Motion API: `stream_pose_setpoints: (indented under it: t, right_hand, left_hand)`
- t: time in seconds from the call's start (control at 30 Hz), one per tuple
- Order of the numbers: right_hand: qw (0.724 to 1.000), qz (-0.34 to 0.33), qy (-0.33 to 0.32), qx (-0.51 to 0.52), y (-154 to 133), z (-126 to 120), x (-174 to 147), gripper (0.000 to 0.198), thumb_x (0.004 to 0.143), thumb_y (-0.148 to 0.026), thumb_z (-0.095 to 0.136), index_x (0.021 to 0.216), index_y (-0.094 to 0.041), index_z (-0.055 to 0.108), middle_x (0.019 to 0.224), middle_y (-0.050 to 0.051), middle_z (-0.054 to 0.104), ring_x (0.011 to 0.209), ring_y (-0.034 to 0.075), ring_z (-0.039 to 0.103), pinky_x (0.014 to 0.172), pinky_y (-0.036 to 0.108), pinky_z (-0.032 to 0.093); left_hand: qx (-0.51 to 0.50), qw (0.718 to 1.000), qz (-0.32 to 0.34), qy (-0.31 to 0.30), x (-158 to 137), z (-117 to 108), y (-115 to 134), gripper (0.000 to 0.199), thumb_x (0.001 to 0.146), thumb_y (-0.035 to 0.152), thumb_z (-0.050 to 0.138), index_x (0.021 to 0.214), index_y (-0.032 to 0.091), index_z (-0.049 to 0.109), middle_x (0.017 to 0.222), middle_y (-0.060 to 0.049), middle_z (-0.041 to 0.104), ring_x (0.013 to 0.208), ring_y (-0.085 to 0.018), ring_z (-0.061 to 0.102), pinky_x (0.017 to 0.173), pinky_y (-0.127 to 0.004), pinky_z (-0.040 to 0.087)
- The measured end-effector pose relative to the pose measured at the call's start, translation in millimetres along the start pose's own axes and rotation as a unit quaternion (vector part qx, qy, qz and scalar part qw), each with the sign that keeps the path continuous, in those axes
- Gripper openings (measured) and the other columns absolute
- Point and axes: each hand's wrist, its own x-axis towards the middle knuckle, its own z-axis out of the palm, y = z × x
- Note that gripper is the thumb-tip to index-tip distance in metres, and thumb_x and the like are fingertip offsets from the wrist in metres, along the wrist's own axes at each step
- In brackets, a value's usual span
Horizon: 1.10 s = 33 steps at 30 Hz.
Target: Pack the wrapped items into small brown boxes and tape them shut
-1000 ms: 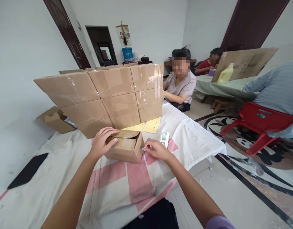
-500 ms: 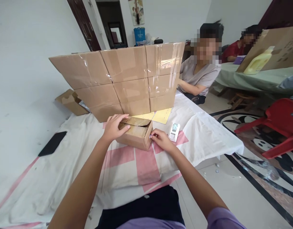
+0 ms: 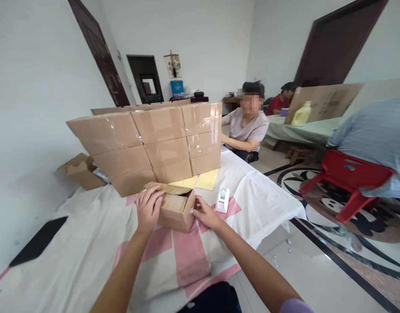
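A small brown cardboard box (image 3: 173,215) lies on the cloth in front of me, taped along its top. One top flap is raised a little, leaving a dark gap at the right end. My left hand (image 3: 150,206) is wrapped over the left end of the box, fingers on its top. At the opposite end, my right hand (image 3: 204,213) grips the right side with thumb and fingers. A tiny pale purplish spot shows by the right thumb; what it is I cannot make out. Right of that hand stands a small white device (image 3: 222,200) with a greenish panel.
A tall cardboard partition (image 3: 163,145) stands behind the box, with yellow sheets (image 3: 206,179) at its foot. An open carton (image 3: 77,171) and a black flat object (image 3: 40,239) lie left. Another person (image 3: 247,126) sits beyond the partition. A red chair (image 3: 356,174) stands right.
The view has tilted up and swung right. My left hand has shifted to the box's left end. The right hand's fingers have gone from a pinch beside the box to round its right end.
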Motion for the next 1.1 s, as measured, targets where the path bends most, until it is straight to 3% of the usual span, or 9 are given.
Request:
stream_pose_setpoints:
  t: [0.07,0.13,0.17,0.23,0.3,0.43,0.73,1.1]
  right_hand:
    - [1.000,0.000,0.010,-0.002,-2,4,-2,0.046,0.090,-0.027,0.064,0.134,-0.025,0.049,0.131,0.008,0.059,0.119,0.023,0.058,0.097,0.039,0.050]
    - [1.000,-0.005,0.027,-0.008,-3,8,-5,0.045,0.089,-0.025,0.066,0.131,-0.024,0.050,0.128,0.008,0.061,0.115,0.023,0.059,0.095,0.037,0.051]
    - [0.999,-0.007,0.034,-0.011,-2,10,-6,0.045,0.088,-0.024,0.067,0.130,-0.024,0.050,0.127,0.007,0.061,0.114,0.022,0.059,0.094,0.037,0.051]
    - [0.999,-0.010,0.046,-0.020,-1,14,-8,0.044,0.088,-0.023,0.066,0.129,-0.024,0.050,0.124,0.007,0.062,0.112,0.022,0.059,0.095,0.037,0.050]
    - [0.998,-0.012,0.058,-0.031,1,16,-8,0.043,0.088,-0.021,0.064,0.128,-0.023,0.050,0.123,0.007,0.062,0.112,0.023,0.059,0.096,0.039,0.049]
    - [0.996,-0.021,0.069,-0.051,1,19,-8,0.040,0.087,-0.023,0.065,0.125,-0.023,0.052,0.122,0.008,0.062,0.111,0.025,0.059,0.096,0.041,0.049]
    - [0.992,-0.029,0.083,-0.092,-3,21,-10,0.041,0.089,-0.029,0.068,0.126,-0.024,0.053,0.123,0.008,0.064,0.112,0.027,0.059,0.096,0.042,0.048]
    - [0.988,-0.016,0.101,-0.119,4,24,-9,0.028,0.090,-0.021,0.058,0.118,-0.024,0.056,0.116,0.008,0.062,0.101,0.026,0.058,0.092,0.044,0.048]
  left_hand:
    - [-0.027,0.998,-0.035,0.053,-23,15,17,0.035,0.104,0.036,0.034,0.117,0.023,0.063,0.141,-0.013,0.058,0.137,-0.029,0.049,0.117,-0.056,0.030]
    - [-0.050,0.997,-0.019,0.057,-45,31,38,0.034,0.103,0.039,0.036,0.126,0.022,0.055,0.146,-0.016,0.052,0.149,-0.033,0.033,0.123,-0.063,0.016]
    - [-0.058,0.995,-0.008,0.079,-54,39,49,0.040,0.100,0.044,0.045,0.132,0.021,0.050,0.149,-0.019,0.047,0.152,-0.035,0.025,0.122,-0.065,0.019]
    - [-0.040,0.994,-0.007,0.105,-65,51,66,0.071,0.087,0.052,0.066,0.141,0.018,0.037,0.155,-0.025,0.034,0.155,-0.041,0.015,0.120,-0.068,0.021]
    - [-0.012,0.993,-0.024,0.119,-67,58,76,0.086,0.081,0.048,0.075,0.146,0.017,0.028,0.157,-0.028,0.027,0.155,-0.043,0.012,0.120,-0.070,0.022]
    - [-0.008,0.991,-0.031,0.128,-62,59,75,0.076,0.085,0.037,0.072,0.145,0.019,0.029,0.156,-0.026,0.031,0.155,-0.041,0.016,0.121,-0.068,0.026]
    - [-0.050,0.990,-0.011,0.132,-66,57,62,0.068,0.085,0.034,0.073,0.138,0.019,0.035,0.156,-0.025,0.032,0.156,-0.040,0.016,0.120,-0.066,0.028]
    - [-0.081,0.988,-0.068,0.117,-69,51,72,0.059,0.089,0.030,0.066,0.138,0.022,0.035,0.161,-0.023,0.026,0.157,-0.037,0.014,0.122,-0.065,0.029]
